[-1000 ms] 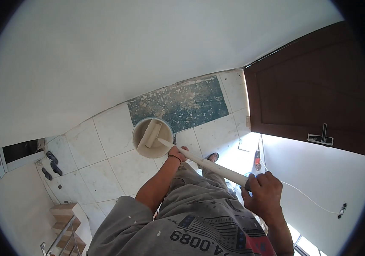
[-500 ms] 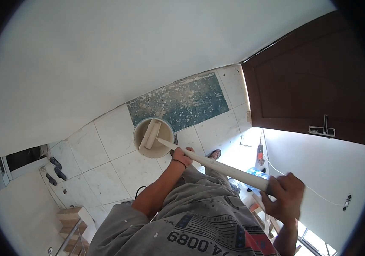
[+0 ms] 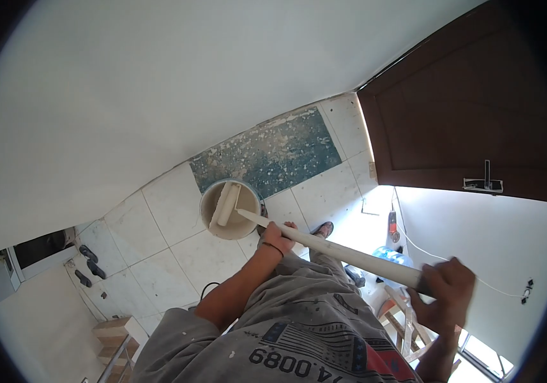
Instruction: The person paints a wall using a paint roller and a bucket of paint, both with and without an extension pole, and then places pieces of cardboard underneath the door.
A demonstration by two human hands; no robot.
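A long white pole (image 3: 350,255) slants from a round bucket (image 3: 206,207) down to the right. At its far end a pale paint roller (image 3: 227,203) lies inside the bucket, against the inner wall. Near that end, my left hand (image 3: 278,239) is wrapped round the pole, just outside the rim. My right hand (image 3: 444,290) grips the dark end of the pole at the lower right, slightly blurred. The bucket stands on the tiled floor, touching a paint-spattered green mat (image 3: 273,150).
A pale wall (image 3: 126,89) runs behind the mat. To the right are a dark brown door (image 3: 458,108), a blue water bottle (image 3: 391,256), a red tool (image 3: 393,223) with a white cord, and a wooden ladder (image 3: 407,325). Dark sandals (image 3: 96,268) and steps (image 3: 110,338) are at left.
My right hand has moved right and slightly down with the pole's end, and my left hand a little to the right. The roller stays in the bucket. The bottle and ladder have come into view.
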